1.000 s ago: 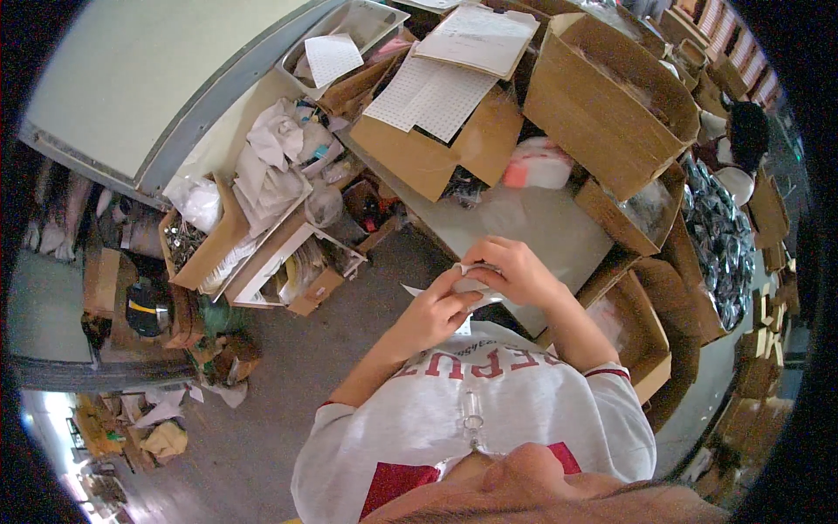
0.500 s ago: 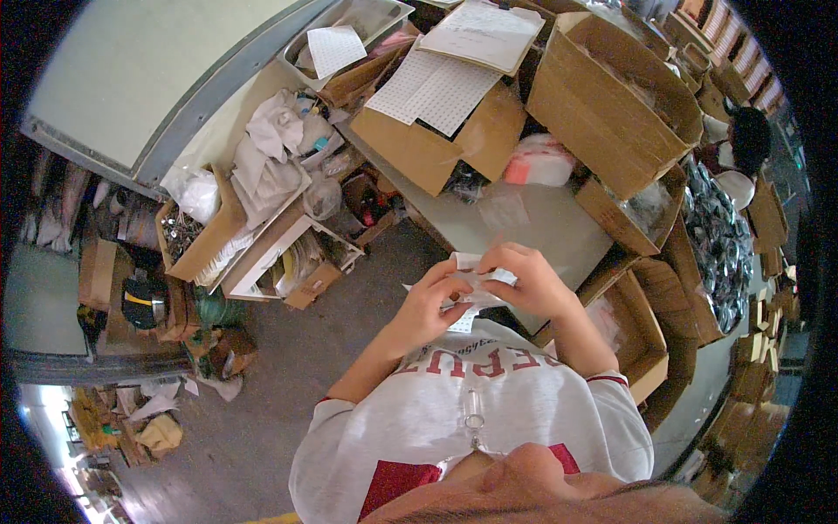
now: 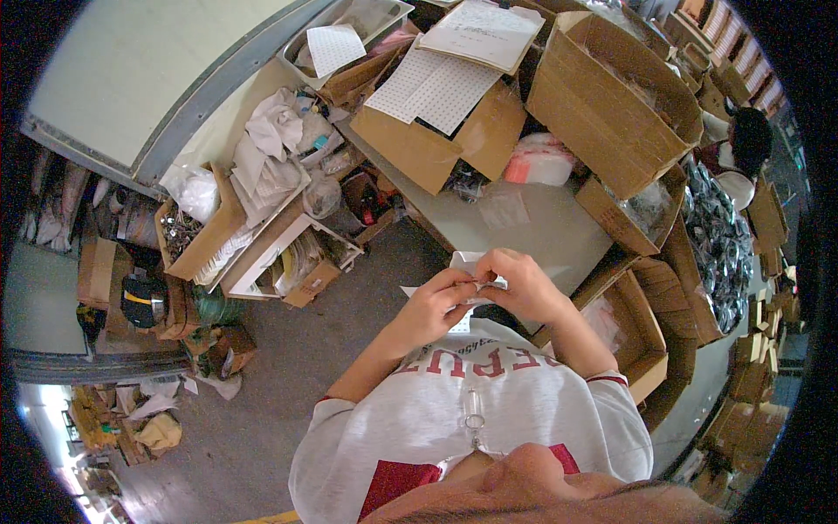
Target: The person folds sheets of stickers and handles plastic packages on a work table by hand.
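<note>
In front of my shirt, my left hand [image 3: 436, 307] is closed round a white sheet [image 3: 460, 326] printed with small marks, like the sheets on the carton. One pale edge sticks out past its fingers. My right hand [image 3: 517, 286] pinches at the same spot, thumb and fingertips almost touching those of the left. Whatever lies between its fingertips is small and mostly hidden. A white flap [image 3: 465, 260] shows just beyond the fingers. Past the hands, a flat clear plastic bag [image 3: 504, 210] lies on the grey tabletop [image 3: 559, 229].
An open carton [image 3: 410, 144] bears dotted sheets [image 3: 428, 92] and a paper pad [image 3: 484, 33]. Plastic bags with red [image 3: 539, 162] lie beside a large carton [image 3: 602, 105]. Dark shiny parts [image 3: 717, 249] fill a box at right. Papers and boxes [image 3: 271, 183] crowd the left.
My hands have come closer together, and the fingertips now meet. The right fingers have curled inward, and the pale translucent piece seen between the hands is now mostly covered.
</note>
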`<action>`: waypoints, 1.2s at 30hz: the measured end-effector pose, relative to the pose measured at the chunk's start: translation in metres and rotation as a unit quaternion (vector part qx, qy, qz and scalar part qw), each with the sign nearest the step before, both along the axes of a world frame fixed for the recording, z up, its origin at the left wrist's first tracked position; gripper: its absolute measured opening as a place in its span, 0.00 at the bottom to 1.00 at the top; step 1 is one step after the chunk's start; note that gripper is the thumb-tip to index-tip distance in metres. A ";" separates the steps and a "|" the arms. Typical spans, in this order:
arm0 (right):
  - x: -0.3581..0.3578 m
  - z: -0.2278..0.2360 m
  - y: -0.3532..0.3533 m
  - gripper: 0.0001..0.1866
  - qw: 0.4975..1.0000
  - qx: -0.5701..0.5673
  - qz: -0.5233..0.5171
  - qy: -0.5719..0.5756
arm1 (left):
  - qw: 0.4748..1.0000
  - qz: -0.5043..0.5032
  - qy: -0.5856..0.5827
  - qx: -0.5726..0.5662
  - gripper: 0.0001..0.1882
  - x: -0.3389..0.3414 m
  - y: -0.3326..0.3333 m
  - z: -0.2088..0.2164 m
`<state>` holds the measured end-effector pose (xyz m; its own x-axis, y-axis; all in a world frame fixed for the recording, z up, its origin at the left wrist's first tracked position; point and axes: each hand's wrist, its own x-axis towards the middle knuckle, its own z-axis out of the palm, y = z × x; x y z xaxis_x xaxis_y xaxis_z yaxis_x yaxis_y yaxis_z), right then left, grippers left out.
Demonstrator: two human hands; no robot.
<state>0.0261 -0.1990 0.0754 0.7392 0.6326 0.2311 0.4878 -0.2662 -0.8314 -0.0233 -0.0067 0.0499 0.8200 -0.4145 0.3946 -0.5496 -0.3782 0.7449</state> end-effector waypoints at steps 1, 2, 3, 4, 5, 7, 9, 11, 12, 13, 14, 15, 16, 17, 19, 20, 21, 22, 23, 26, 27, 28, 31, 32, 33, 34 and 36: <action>0.000 -0.001 0.000 0.14 1.000 0.007 -0.004 -0.008 | 1.000 0.001 0.014 0.010 0.16 0.000 0.000 0.000; 0.000 0.000 0.001 0.14 1.000 0.007 -0.004 -0.007 | 0.999 0.003 0.029 0.019 0.17 0.000 0.001 -0.001; 0.000 0.000 0.001 0.15 1.000 -0.003 -0.003 -0.010 | 0.999 0.003 0.029 0.019 0.17 0.000 0.001 -0.002; 0.000 0.000 0.001 0.15 1.000 -0.013 -0.003 -0.013 | 0.999 0.003 0.027 0.020 0.16 0.000 0.001 -0.003; 0.000 0.000 0.001 0.15 1.000 -0.013 -0.002 -0.012 | 0.999 0.004 0.025 0.021 0.16 0.000 0.001 -0.004; 0.000 -0.001 0.000 0.15 1.000 -0.006 -0.004 -0.004 | 0.999 0.007 0.024 0.024 0.16 0.000 0.002 -0.004; 0.003 0.001 -0.001 0.15 1.000 0.001 -0.007 -0.011 | 0.999 0.011 0.023 0.028 0.16 0.000 0.001 -0.002; 0.006 0.002 -0.003 0.15 1.000 0.008 -0.009 -0.018 | 0.999 0.011 0.027 0.024 0.16 0.001 0.001 -0.001; 0.007 0.002 -0.003 0.14 1.000 -0.001 -0.006 0.002 | 0.999 0.011 0.027 0.024 0.16 0.001 0.001 -0.001; 0.008 0.002 -0.004 0.14 1.000 -0.009 -0.004 0.023 | 0.999 0.013 0.028 0.025 0.16 0.002 0.000 -0.002; 0.009 0.001 -0.005 0.14 1.000 -0.009 -0.003 0.023 | 0.999 0.015 0.030 0.025 0.16 0.002 0.000 -0.003; 0.010 0.001 -0.006 0.15 0.998 -0.026 0.010 0.051 | 0.999 0.015 0.030 0.025 0.16 0.002 0.000 -0.002; 0.010 0.000 -0.006 0.15 0.996 -0.043 0.023 0.079 | 0.999 0.014 0.024 0.022 0.16 0.003 0.000 -0.001; 0.010 0.001 -0.005 0.15 0.996 -0.044 0.024 0.079 | 1.000 0.013 0.018 0.020 0.16 0.003 0.000 0.000; 0.011 0.005 -0.004 0.15 1.000 -0.002 0.001 0.011 | 0.999 0.016 0.017 0.022 0.16 0.003 0.001 -0.002; 0.012 0.005 -0.003 0.15 1.000 -0.003 0.002 0.011 | 0.999 0.018 0.015 0.024 0.16 0.003 0.001 -0.003; 0.014 0.004 -0.003 0.15 1.000 0.021 0.013 0.016 | 0.999 0.018 0.015 0.024 0.16 0.004 0.001 -0.004; 0.015 0.003 -0.003 0.15 0.999 0.044 0.025 0.020 | 0.999 0.016 0.017 0.023 0.16 0.004 0.001 -0.004; 0.016 0.001 -0.004 0.15 0.999 0.044 0.025 0.021 | 0.999 0.014 0.020 0.022 0.15 0.004 0.002 -0.005; 0.017 -0.003 -0.005 0.14 0.995 0.039 0.045 0.076 | 1.000 0.011 0.018 0.023 0.15 0.005 0.002 -0.006; 0.018 -0.003 -0.005 0.14 0.996 0.031 0.048 0.074 | 1.000 0.010 0.018 0.023 0.15 0.006 0.001 -0.006; 0.018 -0.004 -0.005 0.13 0.996 0.022 0.051 0.071 | 1.000 0.010 0.019 0.023 0.15 0.006 0.001 -0.006; 0.017 -0.003 -0.005 0.13 0.997 -0.002 0.053 0.060 | 1.000 0.012 0.022 0.018 0.15 0.007 0.001 -0.007; 0.016 -0.001 -0.005 0.13 0.997 -0.002 0.053 0.060 | 1.000 0.014 0.023 0.012 0.15 0.007 0.001 -0.007; 0.016 0.000 -0.006 0.14 0.997 0.001 0.054 0.063 | 1.000 0.014 0.023 0.012 0.15 0.007 0.002 -0.007; 0.014 0.001 -0.007 0.14 0.996 0.003 0.054 0.067 | 0.999 0.025 0.027 0.009 0.16 0.007 0.002 -0.008; 0.009 -0.002 -0.005 0.14 0.997 0.025 0.052 0.042 | 0.999 0.035 0.031 0.005 0.16 0.007 0.003 -0.009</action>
<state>0.0355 -0.2042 0.0737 0.6877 0.6965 0.2047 0.4386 -0.1740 -0.8817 -0.0163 -0.0038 0.0410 0.8695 -0.3597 0.3386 -0.4752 -0.4221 0.7720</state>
